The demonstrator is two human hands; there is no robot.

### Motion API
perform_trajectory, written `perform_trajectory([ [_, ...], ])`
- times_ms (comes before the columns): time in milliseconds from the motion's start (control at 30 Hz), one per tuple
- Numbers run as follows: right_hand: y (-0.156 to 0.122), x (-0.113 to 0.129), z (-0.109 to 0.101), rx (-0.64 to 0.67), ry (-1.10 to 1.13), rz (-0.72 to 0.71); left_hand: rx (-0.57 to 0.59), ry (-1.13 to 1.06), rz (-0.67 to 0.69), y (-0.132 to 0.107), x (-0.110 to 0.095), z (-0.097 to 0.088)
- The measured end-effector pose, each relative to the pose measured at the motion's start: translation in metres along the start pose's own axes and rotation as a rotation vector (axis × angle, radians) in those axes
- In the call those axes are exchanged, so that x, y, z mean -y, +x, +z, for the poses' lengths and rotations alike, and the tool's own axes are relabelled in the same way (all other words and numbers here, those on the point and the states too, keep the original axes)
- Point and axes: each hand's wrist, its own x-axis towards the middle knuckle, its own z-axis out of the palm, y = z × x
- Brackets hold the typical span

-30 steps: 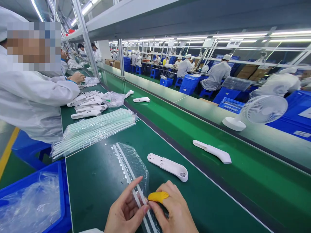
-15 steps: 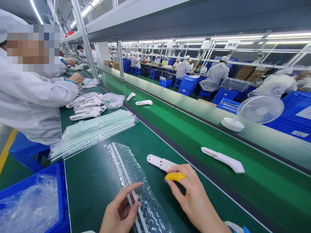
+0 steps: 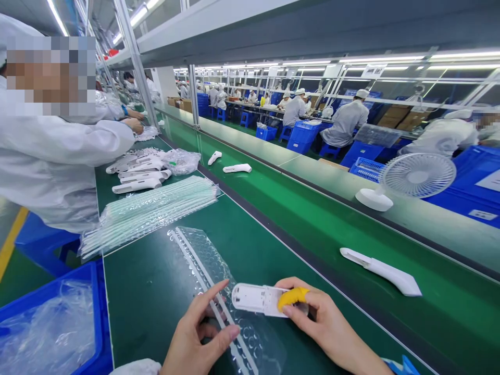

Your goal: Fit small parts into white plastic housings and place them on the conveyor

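Note:
My right hand (image 3: 318, 317) pinches one end of a white plastic housing (image 3: 255, 298), its recessed inner side facing up. A yellow cover (image 3: 292, 298) wraps one of that hand's fingers. The housing's far end reaches over a clear bubble-wrap sheet (image 3: 207, 245) lying on the green bench. Two narrow white strips (image 3: 193, 259) run lengthwise along the sheet. Over the strips, my left hand (image 3: 199, 333) is open, thumb and index finger apart on either side of them; its other fingers are curled and partly hidden.
A green conveyor belt (image 3: 297, 208) carries a white housing (image 3: 380, 271) and two smaller-looking ones farther off. Bundled pale strips (image 3: 152, 211) and piled white housings (image 3: 138, 172) lie at left, near a co-worker's sleeve (image 3: 70, 146). A blue bin (image 3: 97, 312) and white fan (image 3: 416, 174) flank the bench.
My right hand has lifted the white housing off the bench and brought it left, towards my left hand. My left thumb and index finger have spread. Housings on the belt have shifted right.

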Motion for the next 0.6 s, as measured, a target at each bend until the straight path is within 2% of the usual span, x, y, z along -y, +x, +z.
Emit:
perform_trajectory([
  [133,-0.006,0.004,0.001,0.029,0.049,-0.004,-0.008,0.080,0.025,-0.003,-0.006,0.009],
  [300,-0.010,0.001,0.001,0.036,-0.025,0.000,-0.024,0.120,0.086,-0.003,-0.003,0.006],
  [367,-0.013,-0.001,-0.003,-0.019,-0.191,-0.033,-0.048,0.149,0.068,-0.003,-0.001,0.003],
  [467,-0.017,-0.003,-0.009,-0.085,-0.560,-0.157,-0.060,0.166,0.048,-0.005,-0.001,0.001],
  [600,-0.017,0.004,-0.012,-0.027,-0.866,-0.241,-0.065,0.196,0.096,-0.006,-0.004,0.001],
])
